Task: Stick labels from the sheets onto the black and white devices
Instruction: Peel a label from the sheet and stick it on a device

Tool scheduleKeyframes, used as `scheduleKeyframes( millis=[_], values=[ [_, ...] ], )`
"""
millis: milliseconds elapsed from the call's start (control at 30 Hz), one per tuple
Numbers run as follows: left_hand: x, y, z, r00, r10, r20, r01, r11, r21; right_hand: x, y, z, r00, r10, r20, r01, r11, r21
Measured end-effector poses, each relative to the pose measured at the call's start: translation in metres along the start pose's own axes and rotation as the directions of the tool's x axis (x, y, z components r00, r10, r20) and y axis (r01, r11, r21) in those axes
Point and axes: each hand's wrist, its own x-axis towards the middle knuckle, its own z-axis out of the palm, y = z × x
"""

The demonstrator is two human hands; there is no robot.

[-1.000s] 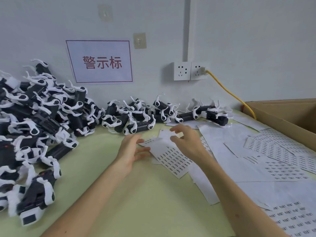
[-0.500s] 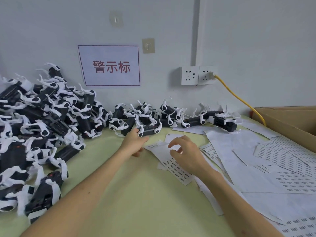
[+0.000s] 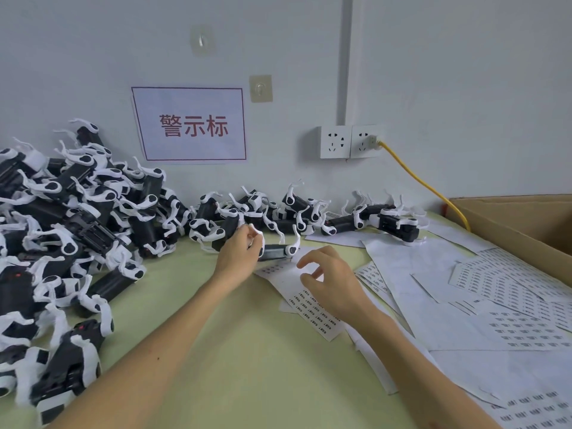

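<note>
- L hand (image 3: 240,253): fingers curled round the left end of one black and white device (image 3: 276,251), at the front edge of the row by the wall.
- That device lies low on the table (image 3: 247,366), long axis running left-right, roughly parallel to the wall. The black body points right and ends in a white clip w/ a dark spot. Its right end is just beside the top edge of the label sheet (image 3: 312,311).
- R hand (image 3: 332,281): over the upper part of the same sheet, fingers curled, thumb and forefinger close together. Can't tell if a label is pinched between them.
- Label sheet: lies at an angle, long axis from upper left to lower right, w/ rows of small printed labels on the lower part.
- More sheets (image 3: 495,289) overlap across the right side of the table.
- Big pile of devices (image 3: 62,227) on the left, and a thinner row of devices (image 3: 297,212) along the wall.
- Cardboard box (image 3: 526,224) at far right.
- Wall: sign w/ red characters (image 3: 188,123), double socket (image 3: 349,142), yellow cable (image 3: 424,184) plugged into it.
</note>
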Motion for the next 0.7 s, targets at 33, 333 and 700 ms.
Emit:
scheduleKeyframes(
  millis=[33,333,700],
  values=[
    [-0.005,0.002,-0.002,0.999,-0.032,0.013,0.033,0.992,-0.122,0.000,0.000,0.001,1.000,-0.007,0.007,0.007,1.000,-0.011],
    [-0.037,0.022,-0.014,0.854,-0.422,0.303,0.500,0.508,-0.701,-0.004,-0.012,0.000,0.947,-0.286,-0.144,0.245,0.937,-0.249],
    [-0.037,0.016,-0.016,0.874,-0.364,0.321,0.474,0.500,-0.725,-0.004,-0.014,-0.013,0.966,-0.147,-0.211,0.129,0.987,-0.093]
  ],
)
